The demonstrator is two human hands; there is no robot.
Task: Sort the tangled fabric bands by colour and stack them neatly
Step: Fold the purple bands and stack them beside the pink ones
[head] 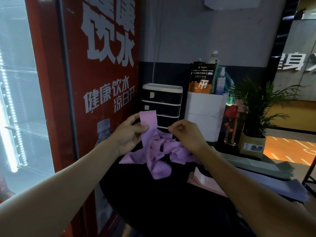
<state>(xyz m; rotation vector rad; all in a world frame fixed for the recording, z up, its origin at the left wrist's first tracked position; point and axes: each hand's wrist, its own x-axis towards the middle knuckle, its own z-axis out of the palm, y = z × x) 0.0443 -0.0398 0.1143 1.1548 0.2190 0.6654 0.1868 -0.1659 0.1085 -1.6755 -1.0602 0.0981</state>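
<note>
Purple fabric bands lie in a tangled heap toward the back of the black desk, close to its left edge beside the red drinks fridge. One purple band rises out of the heap, and the left hand holds it up, thumb pressed across its front and fingers curled behind, so its free end stands above the hand. The right hand hovers over the heap just right of that band with its fingers curled and thumb and forefinger tips brought together; whether they pinch an edge of fabric cannot be told. Nearer the right side of the desk a flat pink stack lies apart from the heap, with a pale lilac stack beyond it toward the right edge. Along the back edge stand a black drawer unit with white trim, a white box holding a sachet and spray bottles, and a potted palm at the back right corner.
</note>
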